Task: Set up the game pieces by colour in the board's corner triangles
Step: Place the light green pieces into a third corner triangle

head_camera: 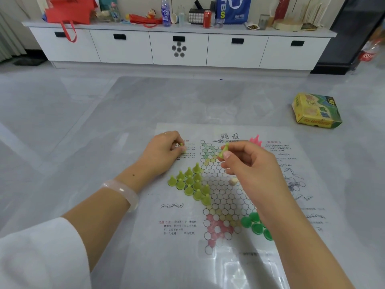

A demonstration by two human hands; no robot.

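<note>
Right hand point(245, 163) pinches a light, slick yellow-green plastic cone pawn point(224, 151) mid-body; left hand point(164, 151) at 10 o'clock pinches another point(181, 144). Grip likely slips near the base.

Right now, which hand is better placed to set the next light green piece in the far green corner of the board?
Right hand: it pinches a light green piece just above the far green triangle. The left hand is off to that corner's side.

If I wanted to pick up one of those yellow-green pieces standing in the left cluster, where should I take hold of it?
Probably pinch the narrow knobbed top from straight above. Each yellow-green piece stands upright as a cone on a wide base, and its neighbours crowd its sides, so only the tips stand free. An outer one, such as the leftmost, is likely easiest. The right hand holds its piece between fingertips much the same.
</note>
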